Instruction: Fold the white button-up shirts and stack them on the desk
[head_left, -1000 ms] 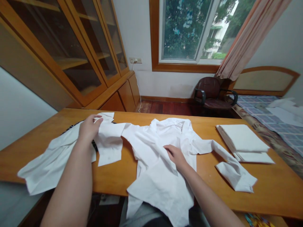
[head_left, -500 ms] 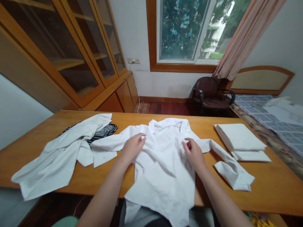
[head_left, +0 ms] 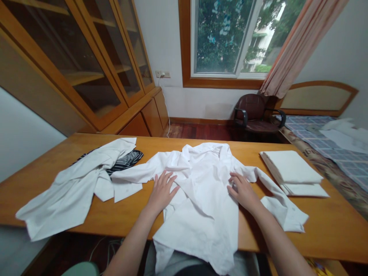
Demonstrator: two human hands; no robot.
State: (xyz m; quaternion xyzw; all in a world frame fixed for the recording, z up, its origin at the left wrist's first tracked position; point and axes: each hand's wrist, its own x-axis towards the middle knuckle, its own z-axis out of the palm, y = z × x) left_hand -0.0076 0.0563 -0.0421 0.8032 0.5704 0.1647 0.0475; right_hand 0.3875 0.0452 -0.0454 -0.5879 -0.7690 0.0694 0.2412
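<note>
A white long-sleeved shirt [head_left: 205, 199] lies spread on the wooden table, collar toward the far edge, hem hanging over the near edge. Its front has loose creases, and both sleeves reach out sideways. My left hand [head_left: 163, 189] rests on the shirt's left side below the shoulder, fingers spread and pointing away from me. On the opposite side, my right hand [head_left: 241, 188] touches the shirt's edge below the other sleeve, fingers apart and slightly bent. Neither hand grips the cloth.
Crumpled white garments [head_left: 77, 188] lie at the left over a black striped cloth [head_left: 126, 161]. Folded white clothes [head_left: 291, 168] are stacked at the right of the table [head_left: 324, 226]. Beyond it stand a brown armchair [head_left: 253, 111], a bed [head_left: 313, 130] and a glass-door cabinet [head_left: 123, 69].
Both hands have shifted toward me along the shirt's sides, and their fingers have opened and flattened. The shirt's upper left part has bunched a little.
</note>
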